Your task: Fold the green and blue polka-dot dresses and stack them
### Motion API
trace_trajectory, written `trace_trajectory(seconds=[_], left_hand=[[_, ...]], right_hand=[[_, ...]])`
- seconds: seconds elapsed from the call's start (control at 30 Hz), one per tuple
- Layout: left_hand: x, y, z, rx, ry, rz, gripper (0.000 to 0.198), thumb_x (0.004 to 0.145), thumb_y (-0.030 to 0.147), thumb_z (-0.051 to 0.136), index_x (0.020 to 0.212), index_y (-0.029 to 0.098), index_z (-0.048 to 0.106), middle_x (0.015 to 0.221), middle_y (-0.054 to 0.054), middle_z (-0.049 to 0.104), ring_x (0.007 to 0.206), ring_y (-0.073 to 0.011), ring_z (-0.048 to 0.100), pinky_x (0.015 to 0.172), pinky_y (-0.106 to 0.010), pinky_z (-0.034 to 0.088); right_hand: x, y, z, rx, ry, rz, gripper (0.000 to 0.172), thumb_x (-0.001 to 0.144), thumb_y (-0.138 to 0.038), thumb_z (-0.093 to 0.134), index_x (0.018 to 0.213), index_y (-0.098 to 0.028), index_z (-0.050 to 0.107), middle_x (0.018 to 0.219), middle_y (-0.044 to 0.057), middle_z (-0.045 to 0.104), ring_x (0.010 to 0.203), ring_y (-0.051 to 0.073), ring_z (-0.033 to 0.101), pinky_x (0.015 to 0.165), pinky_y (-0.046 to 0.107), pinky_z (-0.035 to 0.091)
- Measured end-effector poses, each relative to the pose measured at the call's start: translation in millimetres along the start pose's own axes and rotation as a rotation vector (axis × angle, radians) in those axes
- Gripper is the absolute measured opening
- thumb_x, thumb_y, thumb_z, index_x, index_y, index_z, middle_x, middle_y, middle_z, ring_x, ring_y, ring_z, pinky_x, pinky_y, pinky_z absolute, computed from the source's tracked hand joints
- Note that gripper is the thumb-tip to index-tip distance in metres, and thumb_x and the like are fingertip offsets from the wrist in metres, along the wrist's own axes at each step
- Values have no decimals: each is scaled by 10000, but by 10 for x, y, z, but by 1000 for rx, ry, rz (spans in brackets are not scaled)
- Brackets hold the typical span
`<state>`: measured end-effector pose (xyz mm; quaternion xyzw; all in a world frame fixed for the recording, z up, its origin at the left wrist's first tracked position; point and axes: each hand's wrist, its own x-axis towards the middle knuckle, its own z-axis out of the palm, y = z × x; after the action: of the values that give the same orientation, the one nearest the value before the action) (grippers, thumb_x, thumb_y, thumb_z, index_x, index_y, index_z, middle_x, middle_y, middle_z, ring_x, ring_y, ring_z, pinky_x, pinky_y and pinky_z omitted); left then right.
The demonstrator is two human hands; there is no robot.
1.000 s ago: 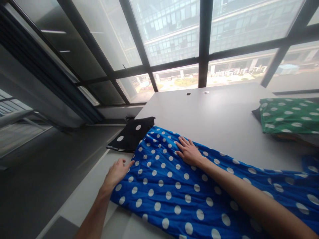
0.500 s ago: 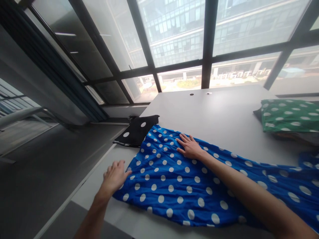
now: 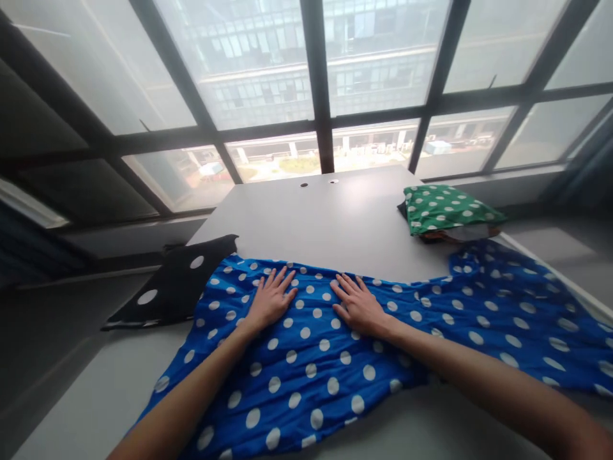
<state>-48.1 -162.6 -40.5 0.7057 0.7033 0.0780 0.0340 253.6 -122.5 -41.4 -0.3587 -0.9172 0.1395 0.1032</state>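
- Cloth [image 3: 306, 348], blue w/ white dots: wrinkled, spread L to R over near part of white table [image 3: 335, 223].
- L hand [image 3: 272, 299]: palm down on cloth, L of ctr, close to its far edge; fingers spread, gripping nothing.
- R hand [image 3: 361, 308]: same pose, near same edge, R of L hand; I see no grip from my remote feed.
- Black dotted fabric [image 3: 177, 281]: L, at blue cloth's L edge; I can't tell which overlaps.
- Green dotted bundle [image 3: 445, 207]: far R, on table.
- Windows [image 3: 258, 64]: far side, beyond table.
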Motion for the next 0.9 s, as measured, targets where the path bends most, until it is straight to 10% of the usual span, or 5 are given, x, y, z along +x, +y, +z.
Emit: trace_trajectory(seconds=[0.23,0.37,0.53,0.7,0.9], left_hand=[[-429,-1014,-86,88,16,-257,722,1008,584,307,1639,242,386,1711,-88,303,1588,-371,215,1270,-581,188],[-494,-1159,-81,135,25,-255,713,1006,546,323,1625,204,412,1677,-99,378,1568,-400,261,1255,-604,225],[-317,-405,-165,199,108,-158,661,1015,377,297,1546,37,496,1633,-215,414,1546,-422,303,1233,-663,239],[-143,594,-60,46,60,239,623,1077,508,339,1640,243,371,1689,-73,350,1582,-320,262,1267,-603,229],[-181,626,76,40,-56,253,619,1071,605,365,1643,374,316,1724,-10,247,1602,-318,190,1271,-624,184]], right_hand=[[-759,1050,-425,-114,-14,202,641,1079,-539,354,1639,-227,377,1733,125,190,1610,289,142,1288,534,150],[-1232,1542,-580,-204,101,314,635,1090,-506,306,1659,-225,324,1747,102,139,1614,294,110,1288,558,139],[-1597,1871,-528,-249,236,632,746,1063,-535,326,1693,-166,175,1739,147,175,1602,324,172,1275,587,195],[-1634,1797,-430,-253,417,633,864,1045,-596,329,1691,-93,53,1746,180,97,1615,321,89,1287,577,153],[-1865,1961,-471,-195,284,598,734,1061,-556,293,1650,-118,302,1716,159,260,1594,300,216,1277,530,241]])
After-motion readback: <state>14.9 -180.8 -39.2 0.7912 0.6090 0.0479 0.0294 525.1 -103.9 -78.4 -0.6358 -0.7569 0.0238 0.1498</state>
